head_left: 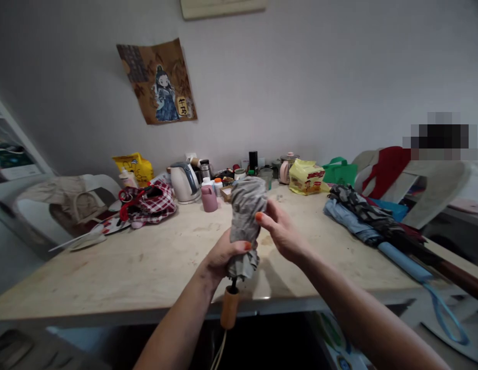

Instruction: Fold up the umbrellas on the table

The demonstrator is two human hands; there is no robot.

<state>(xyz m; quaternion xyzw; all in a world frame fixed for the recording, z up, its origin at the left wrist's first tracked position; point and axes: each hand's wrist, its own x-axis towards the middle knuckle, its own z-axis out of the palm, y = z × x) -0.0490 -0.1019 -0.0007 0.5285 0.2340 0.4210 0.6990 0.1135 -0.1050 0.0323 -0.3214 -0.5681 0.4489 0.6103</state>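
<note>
A folded grey umbrella (246,210) is held upright, tilted slightly to the right, above the front part of the table. Its wooden handle (229,308) points down past the table edge, with a pale cord hanging from it. My left hand (227,252) is wrapped round the lower part of the grey cloth, thumb across the front. Higher up, my right hand (279,228) grips the right side of the cloth between thumb and fingers; its fingertips are partly hidden behind the umbrella.
On the right of the table (165,272) lie a blue umbrella (350,221) and a dark patterned one (377,216). A kettle (185,182), pink jug (209,198), yellow bag (306,177) and checked cloth (157,203) stand further back. A person sits at the far right.
</note>
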